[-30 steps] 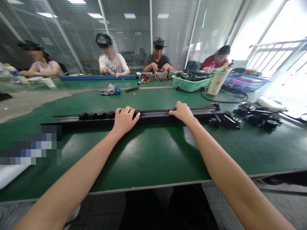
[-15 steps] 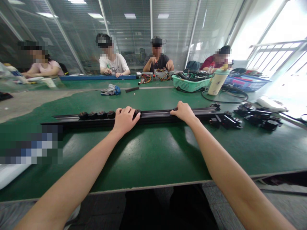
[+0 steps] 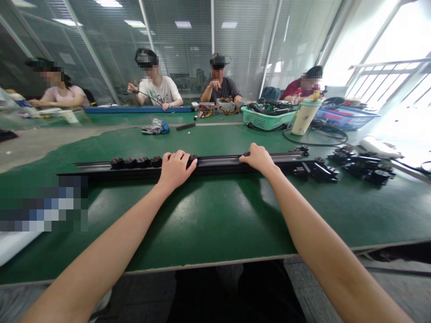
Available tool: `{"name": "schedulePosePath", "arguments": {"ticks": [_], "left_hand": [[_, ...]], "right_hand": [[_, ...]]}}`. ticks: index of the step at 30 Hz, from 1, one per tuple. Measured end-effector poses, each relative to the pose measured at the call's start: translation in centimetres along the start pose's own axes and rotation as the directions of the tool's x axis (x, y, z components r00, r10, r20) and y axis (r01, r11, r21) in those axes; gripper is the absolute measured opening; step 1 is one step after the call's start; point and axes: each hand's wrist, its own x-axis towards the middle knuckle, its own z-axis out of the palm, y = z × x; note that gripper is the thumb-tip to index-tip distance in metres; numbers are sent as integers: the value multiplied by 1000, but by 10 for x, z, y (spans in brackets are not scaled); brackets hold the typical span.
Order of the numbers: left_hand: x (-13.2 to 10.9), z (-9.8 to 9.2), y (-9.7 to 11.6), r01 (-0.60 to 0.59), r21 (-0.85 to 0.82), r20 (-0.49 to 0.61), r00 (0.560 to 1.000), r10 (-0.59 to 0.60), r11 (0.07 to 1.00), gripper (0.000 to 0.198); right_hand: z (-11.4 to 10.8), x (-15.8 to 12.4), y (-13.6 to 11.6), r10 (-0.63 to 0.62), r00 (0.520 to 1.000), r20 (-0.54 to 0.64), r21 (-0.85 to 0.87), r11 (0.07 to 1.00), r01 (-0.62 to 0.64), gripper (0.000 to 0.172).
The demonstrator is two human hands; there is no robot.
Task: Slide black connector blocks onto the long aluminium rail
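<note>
A long black metal rail (image 3: pixel 215 168) lies crosswise on the green table. Several small round black parts (image 3: pixel 143 161) sit in a row in its channel, left of my hands. My left hand (image 3: pixel 175 169) is closed over the rail, and a black part (image 3: pixel 192 159) shows between its thumb and fingers. Farther right, my right hand (image 3: pixel 258 156) pinches a small black piece (image 3: pixel 247 154) at the channel; most of that piece is hidden by the fingers. Between the two hands a stretch of bare channel shows.
More black parts (image 3: pixel 377 172) lie at the right. Behind them stand a cream tumbler (image 3: pixel 304 117), a green basket (image 3: pixel 267 119) of cables and a blue basket (image 3: pixel 357 117). A grey-blue glove (image 3: pixel 156 127) lies farther back. Several people sit across the table.
My hands and the rail have hardly moved. Across the table, a person in a white shirt has raised one hand with a thin dark tool or cord.
</note>
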Motion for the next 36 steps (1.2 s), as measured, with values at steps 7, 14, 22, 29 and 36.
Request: {"name": "schedulePosePath", "arguments": {"ticks": [7,14,22,29,36], "left_hand": [[1,-1,1,-8,25,19,1000,8,1000,52],[1,0,-1,-18,34,11,1000,18,999,51],[1,0,0,-6,12,9,1000,6,1000,50],[1,-1,0,-7,10,8,1000,7,1000,51],[1,1,-1,-13,29,12,1000,13,999,51]], "right_hand": [[-2,-1,-1,23,1000,9,-5,1000,-23,44],[-5,0,1,54,998,21,-25,998,-53,49],[-7,0,0,98,995,28,-33,995,-97,53],[-8,-1,0,123,992,34,-26,992,-122,52],[-10,-2,1,120,992,32,-23,993,-119,51]]}}
